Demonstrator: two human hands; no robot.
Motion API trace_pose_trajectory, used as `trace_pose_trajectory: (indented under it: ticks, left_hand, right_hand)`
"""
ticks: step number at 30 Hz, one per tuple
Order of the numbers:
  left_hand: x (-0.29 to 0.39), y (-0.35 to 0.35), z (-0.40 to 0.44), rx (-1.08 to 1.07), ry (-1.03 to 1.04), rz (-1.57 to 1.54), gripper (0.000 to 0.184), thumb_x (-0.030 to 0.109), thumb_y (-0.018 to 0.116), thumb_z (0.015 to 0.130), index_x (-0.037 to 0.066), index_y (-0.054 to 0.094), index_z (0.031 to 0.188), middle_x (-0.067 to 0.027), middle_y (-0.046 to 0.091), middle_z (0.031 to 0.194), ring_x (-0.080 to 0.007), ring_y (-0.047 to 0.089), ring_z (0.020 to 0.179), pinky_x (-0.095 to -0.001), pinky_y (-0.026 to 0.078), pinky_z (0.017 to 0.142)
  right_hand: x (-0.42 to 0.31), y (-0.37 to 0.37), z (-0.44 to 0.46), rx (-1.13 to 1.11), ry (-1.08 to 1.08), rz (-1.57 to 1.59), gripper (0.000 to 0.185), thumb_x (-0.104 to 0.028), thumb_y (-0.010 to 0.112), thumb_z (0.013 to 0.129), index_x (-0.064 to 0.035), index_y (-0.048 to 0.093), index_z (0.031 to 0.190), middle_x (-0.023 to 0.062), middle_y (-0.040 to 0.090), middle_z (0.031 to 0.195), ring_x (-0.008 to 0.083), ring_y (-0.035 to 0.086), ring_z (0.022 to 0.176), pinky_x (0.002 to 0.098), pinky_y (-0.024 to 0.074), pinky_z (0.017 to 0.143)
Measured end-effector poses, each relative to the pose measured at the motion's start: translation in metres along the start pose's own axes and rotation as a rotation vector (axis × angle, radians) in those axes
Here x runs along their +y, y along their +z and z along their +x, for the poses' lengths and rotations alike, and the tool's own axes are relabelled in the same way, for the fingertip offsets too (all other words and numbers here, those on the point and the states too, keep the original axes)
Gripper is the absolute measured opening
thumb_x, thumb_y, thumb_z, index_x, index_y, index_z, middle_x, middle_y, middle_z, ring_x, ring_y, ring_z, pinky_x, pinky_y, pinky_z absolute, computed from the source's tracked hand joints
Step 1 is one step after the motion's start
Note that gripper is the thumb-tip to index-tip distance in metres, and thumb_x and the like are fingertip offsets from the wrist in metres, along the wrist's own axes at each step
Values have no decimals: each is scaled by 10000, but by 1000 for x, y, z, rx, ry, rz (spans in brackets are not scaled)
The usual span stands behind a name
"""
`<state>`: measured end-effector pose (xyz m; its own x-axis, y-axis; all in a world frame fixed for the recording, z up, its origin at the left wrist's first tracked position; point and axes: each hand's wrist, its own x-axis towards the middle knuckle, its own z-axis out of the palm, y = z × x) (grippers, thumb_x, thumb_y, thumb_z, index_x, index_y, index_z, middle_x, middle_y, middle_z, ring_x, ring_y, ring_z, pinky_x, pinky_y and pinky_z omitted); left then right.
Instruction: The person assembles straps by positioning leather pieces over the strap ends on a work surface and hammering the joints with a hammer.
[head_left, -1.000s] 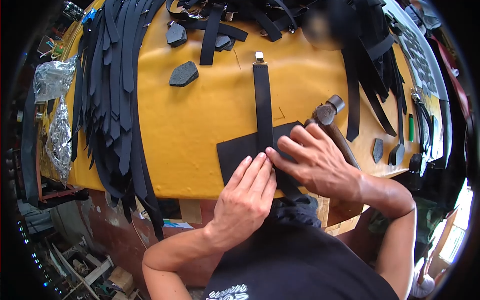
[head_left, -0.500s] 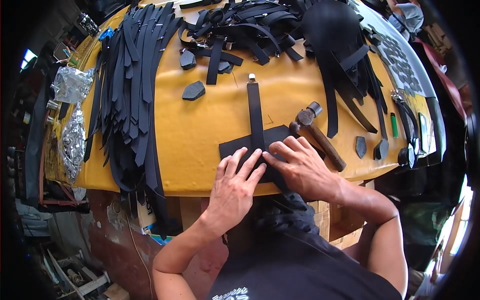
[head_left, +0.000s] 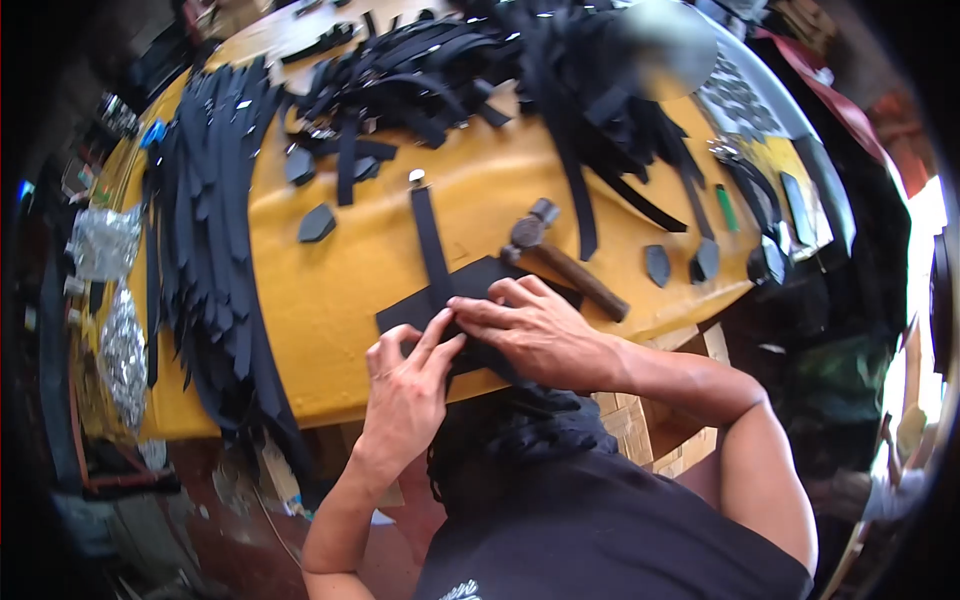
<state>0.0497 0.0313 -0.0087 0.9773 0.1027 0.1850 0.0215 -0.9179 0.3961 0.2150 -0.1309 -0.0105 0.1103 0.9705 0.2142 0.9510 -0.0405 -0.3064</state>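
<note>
A black elastic-looking strap point(head_left: 431, 235) with a metal clip point(head_left: 416, 177) at its far end runs toward me over a flat black sheet point(head_left: 403, 310). My left hand point(head_left: 405, 385) is at its near part, thumb and index finger closed in on it and the other fingers bent. From the other side my right hand point(head_left: 540, 335) presses its fingertips onto the same spot, touching the left fingertips. The strap's near end is hidden beneath the hands. Just beyond my right hand lies a hammer point(head_left: 565, 262) with a wooden handle.
Many black straps point(head_left: 205, 220) hang over the table's left side, and a tangled heap of straps point(head_left: 400, 85) lies at the back. Dark pentagonal pieces point(head_left: 317, 224) are scattered about. A green lighter-like object point(head_left: 725, 208) and clear plastic bags point(head_left: 105, 243) sit near the edges.
The camera view has turned, shifting the table contents leftward. My left fingers, earlier spread over the strap, are more bent, and both hands' fingertips have come together.
</note>
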Motion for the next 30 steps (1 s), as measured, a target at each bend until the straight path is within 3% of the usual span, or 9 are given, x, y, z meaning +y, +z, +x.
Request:
trace_pose_trajectory:
  ticks: [4, 6, 9, 12, 15, 16, 20, 24, 30]
  left_hand:
    - [1, 4, 0, 71, -4, 26, 272, 57, 665, 907, 80, 725, 1171, -22, 612, 1434, -290, 518, 1159, -429, 362, 1030]
    - [4, 8, 0, 89, -23, 18, 249, 68, 685, 905, 81, 738, 1148, -15, 621, 1420, -284, 517, 1165, -430, 362, 1028]
    - [3, 13, 1, 122, -51, -11, 205, 83, 696, 919, 82, 751, 1116, -2, 633, 1398, -280, 515, 1167, -435, 363, 1024]
    - [3, 13, 2, 129, -57, -5, 195, 85, 695, 922, 82, 752, 1108, -1, 637, 1389, -280, 514, 1170, -438, 365, 1023]
    - [4, 15, 1, 152, -70, -27, 186, 58, 683, 920, 78, 744, 1095, -7, 648, 1381, -284, 522, 1169, -429, 383, 1023]
    - [3, 16, 1, 159, -71, -35, 185, 57, 685, 918, 79, 745, 1091, -7, 648, 1380, -284, 524, 1168, -428, 383, 1024]
    - [2, 19, 0, 187, -60, -68, 178, 57, 698, 903, 85, 752, 1070, -5, 658, 1362, -284, 536, 1159, -425, 384, 1023]
    - [0, 18, 4, 224, -50, -99, 169, 60, 716, 884, 100, 758, 1042, 0, 671, 1334, -284, 543, 1155, -418, 387, 1009]
    - [-9, 22, 5, 242, -84, -158, 166, 66, 746, 847, 119, 749, 1004, 21, 668, 1311, -279, 542, 1167, -419, 383, 980]
  right_hand:
    - [2, -20, -23, 361, 127, 138, 282, -49, 767, 821, -67, 723, 1099, 94, 667, 1254, 307, 622, 1093, 414, 505, 940]
    - [10, -42, -46, 592, 386, 95, 172, 2, 774, 809, -35, 731, 971, 120, 695, 1071, 326, 676, 952, 404, 548, 845]
    - [42, -60, -89, 492, 829, -266, 222, -192, 761, 890, 4, 707, 978, 153, 676, 1002, 356, 659, 973, 435, 529, 860]
    - [59, -56, -111, 339, 879, -369, 311, -229, 763, 889, 20, 705, 1066, 172, 693, 1011, 377, 675, 935, 427, 535, 857]
    - [73, -72, -116, 382, 984, -6, 333, -196, 747, 887, 42, 689, 1112, 189, 715, 1008, 361, 720, 797, 407, 563, 769]
    - [73, -83, -115, 374, 1083, 245, 287, -100, 701, 907, 67, 666, 1137, 196, 734, 995, 285, 737, 683, 359, 596, 672]
    - [54, -83, -104, 622, 964, 961, 338, -3, 658, 945, 69, 573, 1265, 137, 705, 925, 184, 732, 707, 301, 637, 663]
    - [20, -56, -76, 486, 864, 1040, 278, -2, 704, 938, -2, 669, 1213, 55, 732, 988, 88, 689, 895, 232, 551, 784]
    - [-17, 1, -13, 306, 745, 1154, 276, -40, 740, 930, -11, 664, 1193, 53, 731, 999, 83, 684, 936, 257, 557, 836]
